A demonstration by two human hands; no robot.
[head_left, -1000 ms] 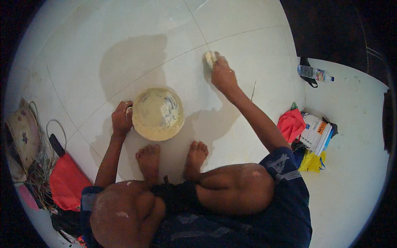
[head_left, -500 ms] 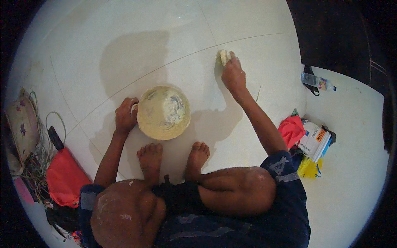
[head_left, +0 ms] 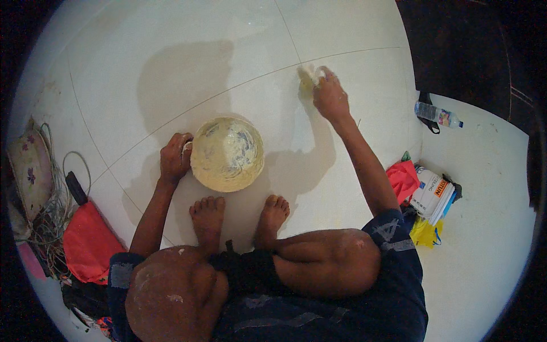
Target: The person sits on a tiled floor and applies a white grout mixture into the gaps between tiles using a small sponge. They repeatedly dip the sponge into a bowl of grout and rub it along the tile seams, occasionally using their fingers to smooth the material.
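In the left-centre of the frame, the round tub [head_left: 228,154] sits on the white tiled floor [head_left: 273,34], just ahead of the person's bare feet [head_left: 207,219]; its inside is coated in cream-coloured paste, with streaky grey patches near the middle.

The left hand [head_left: 175,158] is at the tub's left edge, its fingers curled in and closed on the rim side (a small whitish piece shows between fingers and tub, too little to name). The right hand [head_left: 331,98] is reached out to the upper centre, fingers bent and mostly closed on a pale, paste-smeared pad [head_left: 308,77]; blur hides the exact grip. That pad is near the tile joint [head_left: 300,61], well apart from the tub.

At the left edge lie a flower-patterned bag [head_left: 31,174], a tangle of grey cable [head_left: 52,242] and a red pouch [head_left: 90,242]. On the right are a crumpled red bag [head_left: 402,180], touching a white paint bucket [head_left: 431,192], with a yellow plastic bag [head_left: 424,231] just below. A clear bottle [head_left: 437,114] with a blue cap lies on its side above them, near a dark panel [head_left: 461,51] at upper right.
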